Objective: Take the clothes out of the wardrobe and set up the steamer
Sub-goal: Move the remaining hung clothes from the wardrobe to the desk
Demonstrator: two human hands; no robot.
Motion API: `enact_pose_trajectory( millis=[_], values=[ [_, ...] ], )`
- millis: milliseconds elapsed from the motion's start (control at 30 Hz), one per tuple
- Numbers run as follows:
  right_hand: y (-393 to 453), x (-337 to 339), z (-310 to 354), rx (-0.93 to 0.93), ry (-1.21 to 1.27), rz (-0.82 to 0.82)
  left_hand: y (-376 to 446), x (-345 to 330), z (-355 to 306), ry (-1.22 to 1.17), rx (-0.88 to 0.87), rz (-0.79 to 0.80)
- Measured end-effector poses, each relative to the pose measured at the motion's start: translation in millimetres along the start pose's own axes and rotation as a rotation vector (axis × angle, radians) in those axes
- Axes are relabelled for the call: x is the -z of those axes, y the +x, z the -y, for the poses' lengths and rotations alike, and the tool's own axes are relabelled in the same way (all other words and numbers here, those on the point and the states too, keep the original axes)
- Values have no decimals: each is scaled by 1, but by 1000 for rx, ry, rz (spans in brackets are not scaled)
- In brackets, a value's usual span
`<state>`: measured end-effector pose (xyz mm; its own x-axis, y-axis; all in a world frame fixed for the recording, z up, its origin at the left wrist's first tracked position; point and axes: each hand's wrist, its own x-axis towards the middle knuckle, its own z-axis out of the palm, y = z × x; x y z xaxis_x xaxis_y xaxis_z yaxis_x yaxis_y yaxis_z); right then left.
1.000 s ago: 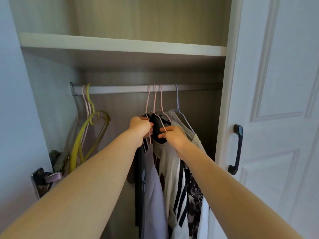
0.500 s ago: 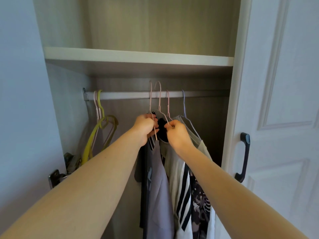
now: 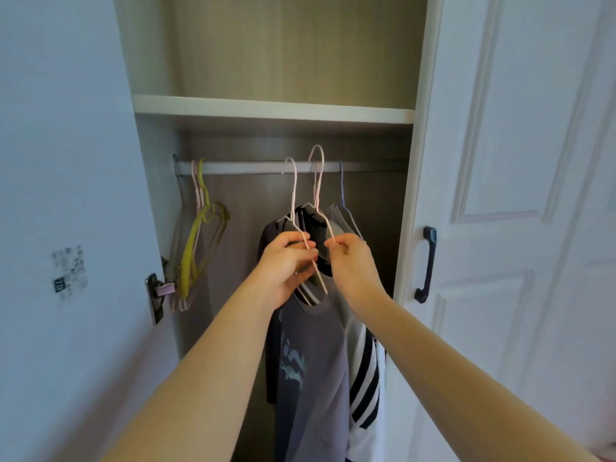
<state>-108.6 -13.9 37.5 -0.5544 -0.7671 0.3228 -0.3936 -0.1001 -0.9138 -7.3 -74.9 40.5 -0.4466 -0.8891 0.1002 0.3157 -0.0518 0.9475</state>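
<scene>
Inside the open wardrobe a metal rail runs across under a shelf. My left hand grips a pink wire hanger carrying a grey printed T-shirt; its hook is off the rail, in front of it. My right hand pinches a second pink wire hanger, whose hook rises above the rail, with a dark garment on it. A black-and-white striped shirt hangs behind on a blue hanger. No steamer is in view.
Several empty yellow and pink hangers hang at the rail's left end. The open left door carries a sticker and a hinge. The white right door has a dark handle. A shelf spans above the rail.
Both hands have lifted the two pink hangers up and off the rail and drawn them toward me. The view has tilted so the rail and shelf sit lower in frame.
</scene>
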Motion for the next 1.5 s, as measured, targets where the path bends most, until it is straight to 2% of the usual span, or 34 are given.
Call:
enact_pose_trajectory(
  millis=[200,500,700,1000,1167,1500],
  values=[
    [-83,30,14,48,-71,-18,-80,-3,14,37,53,48],
    [-226,72,36,-1,-119,-14,-214,-4,17,40,111,82],
    [-326,94,49,4,-188,-31,-303,-11,19,20,89,179],
    [-463,130,68,-92,-256,11,-442,-20,23,-3,102,219],
    [-527,142,81,-158,-197,20,-497,-19,31,35,114,238],
    [-610,153,84,-186,-286,-9,-572,-3,47,177,30,243]
  ],
)
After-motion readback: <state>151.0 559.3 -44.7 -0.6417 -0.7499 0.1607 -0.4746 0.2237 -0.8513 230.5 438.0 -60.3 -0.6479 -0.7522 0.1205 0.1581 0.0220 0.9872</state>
